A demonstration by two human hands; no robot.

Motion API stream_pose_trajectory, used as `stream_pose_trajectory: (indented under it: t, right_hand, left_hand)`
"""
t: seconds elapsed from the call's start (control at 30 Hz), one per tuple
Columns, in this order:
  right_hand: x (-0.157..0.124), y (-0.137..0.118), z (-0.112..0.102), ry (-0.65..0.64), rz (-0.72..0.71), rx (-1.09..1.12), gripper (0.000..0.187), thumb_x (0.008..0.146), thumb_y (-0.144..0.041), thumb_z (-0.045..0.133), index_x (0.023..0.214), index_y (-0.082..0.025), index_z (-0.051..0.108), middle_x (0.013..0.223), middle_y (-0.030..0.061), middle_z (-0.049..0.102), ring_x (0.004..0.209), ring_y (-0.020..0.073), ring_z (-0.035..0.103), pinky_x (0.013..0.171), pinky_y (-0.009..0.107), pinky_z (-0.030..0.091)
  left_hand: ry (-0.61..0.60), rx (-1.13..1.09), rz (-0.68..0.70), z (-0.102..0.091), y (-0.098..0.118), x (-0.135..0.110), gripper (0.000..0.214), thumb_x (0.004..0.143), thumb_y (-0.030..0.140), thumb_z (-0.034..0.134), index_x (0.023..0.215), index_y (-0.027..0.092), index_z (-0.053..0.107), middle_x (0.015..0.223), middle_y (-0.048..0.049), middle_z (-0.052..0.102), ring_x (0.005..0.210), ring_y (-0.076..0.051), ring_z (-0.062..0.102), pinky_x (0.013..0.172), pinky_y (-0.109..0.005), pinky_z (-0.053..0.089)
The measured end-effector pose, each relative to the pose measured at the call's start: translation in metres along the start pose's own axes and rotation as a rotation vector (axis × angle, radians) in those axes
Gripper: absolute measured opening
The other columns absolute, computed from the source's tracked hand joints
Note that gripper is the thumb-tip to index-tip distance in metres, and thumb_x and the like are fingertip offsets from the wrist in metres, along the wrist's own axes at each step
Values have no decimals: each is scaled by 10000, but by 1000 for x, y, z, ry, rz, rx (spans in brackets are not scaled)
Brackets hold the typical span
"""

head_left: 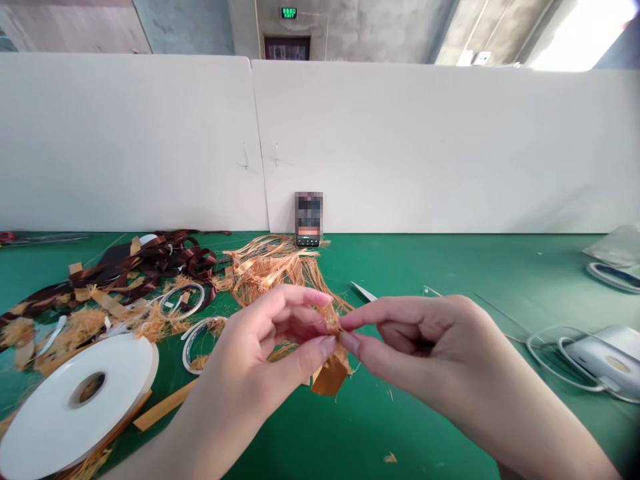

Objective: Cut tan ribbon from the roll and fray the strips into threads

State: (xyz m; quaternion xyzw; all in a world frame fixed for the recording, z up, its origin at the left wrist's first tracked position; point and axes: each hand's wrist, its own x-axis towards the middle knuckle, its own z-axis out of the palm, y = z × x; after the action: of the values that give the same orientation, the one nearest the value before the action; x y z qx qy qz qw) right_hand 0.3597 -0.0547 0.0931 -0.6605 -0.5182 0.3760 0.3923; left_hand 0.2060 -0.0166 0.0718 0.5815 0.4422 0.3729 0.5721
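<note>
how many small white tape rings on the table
2: far ring beside the dark ribbon pile, near ring by the left hand; orange scraps may hide more.

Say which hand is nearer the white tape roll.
Left. The left hand is just right of the white tape roll; the right hand is farther right, past the ribbon piece.

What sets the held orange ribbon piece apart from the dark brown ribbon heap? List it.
Size: the orange ribbon piece is one short scrap; the dark brown ribbon heap is many tangled strips. Pose: the piece is pinched between left hand and right hand; the heap lies on the green table. Both are flat ribbon.
</note>
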Motion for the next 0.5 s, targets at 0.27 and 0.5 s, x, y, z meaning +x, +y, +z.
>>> stream_pose_trajectory:
  t: [0.27, 0.5]
  right_hand:
    - [2, 3, -1, -2, 31, 22, 182, 678, -337, 647, 630, -169, 697, 443, -62, 313, 427, 64, 230, 381, 212, 178]
    - [3, 2, -6, -8, 62, 75, 204, 752, -386, 622, 723, -187, 652, 463, -79, 321, 400, 52, 191, 363, 200, 171]
  left_hand:
    - [12, 59, 13, 1, -1, 1, 188, 716, 250, 706, 897, 231, 658, 753, -2, 696, 738, -166, 667, 659, -238, 526]
    - [18, 36, 23, 0, -4, 2, 205, 722, 246, 714, 918, 231, 657, 755, 12, 684, 725, -143, 660, 664, -219, 516]
